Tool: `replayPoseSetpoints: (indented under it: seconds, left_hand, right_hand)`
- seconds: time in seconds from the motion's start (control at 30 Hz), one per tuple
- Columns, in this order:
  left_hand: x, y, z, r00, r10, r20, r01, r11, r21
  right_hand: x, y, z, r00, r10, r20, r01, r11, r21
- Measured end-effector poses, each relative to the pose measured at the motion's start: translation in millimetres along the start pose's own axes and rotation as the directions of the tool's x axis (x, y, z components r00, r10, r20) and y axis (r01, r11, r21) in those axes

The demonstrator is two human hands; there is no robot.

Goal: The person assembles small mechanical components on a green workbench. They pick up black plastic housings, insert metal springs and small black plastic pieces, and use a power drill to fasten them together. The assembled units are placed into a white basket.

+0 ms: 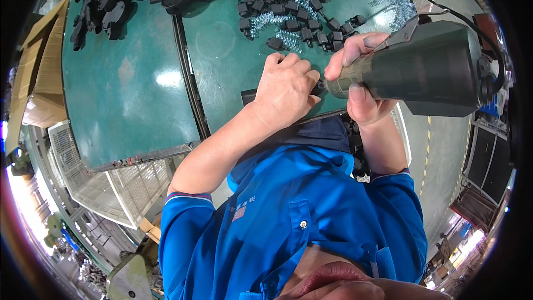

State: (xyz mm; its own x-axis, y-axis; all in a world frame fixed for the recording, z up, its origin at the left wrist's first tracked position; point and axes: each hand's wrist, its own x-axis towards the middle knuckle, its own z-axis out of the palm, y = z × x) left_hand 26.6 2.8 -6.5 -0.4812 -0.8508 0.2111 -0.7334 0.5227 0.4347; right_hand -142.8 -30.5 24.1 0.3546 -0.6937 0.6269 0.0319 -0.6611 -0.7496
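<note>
My left hand (286,90) is closed over a black part (249,96) on the green table, close to its front edge. Most of that part is hidden under the palm and fingers; one dark end sticks out to the left. My right hand (361,78) wraps its fingers and thumb round the narrow end of a large dark corded power tool (427,69). The tool lies across the view with its wide end to the right, and its narrow end meets the black piece beside my left fingertips. Whether a bit touches the part is hidden.
Small black blocks (277,6) and coil springs (300,0) lie loose beyond my hands. Black moulded parts (114,16) are heaped at the far left. A seam (189,72) divides the green tabletop (127,100). The tool's cable (466,14) loops at the right. A cardboard box (47,78) and white crates (136,186) stand left.
</note>
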Motion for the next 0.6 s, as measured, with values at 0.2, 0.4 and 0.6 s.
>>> replayPoseSetpoints:
  seconds: [0.2,0.4,0.6]
  left_hand:
    - [-1,0,2,1.000,-0.004,-0.024,0.005,1.000,0.021]
    - [0,1,-3,1.000,0.005,0.002,-0.005,0.999,-0.036]
    - [3,11,-20,0.997,-0.071,0.037,0.080,0.902,-0.424]
  right_hand:
    - [3,-3,4,1.000,0.005,-0.003,-0.005,0.998,0.068]
    - [46,-43,-21,0.955,0.123,-0.269,-0.032,0.947,0.318]
    - [39,-1,-97,0.893,0.287,-0.346,-0.433,0.754,-0.494]
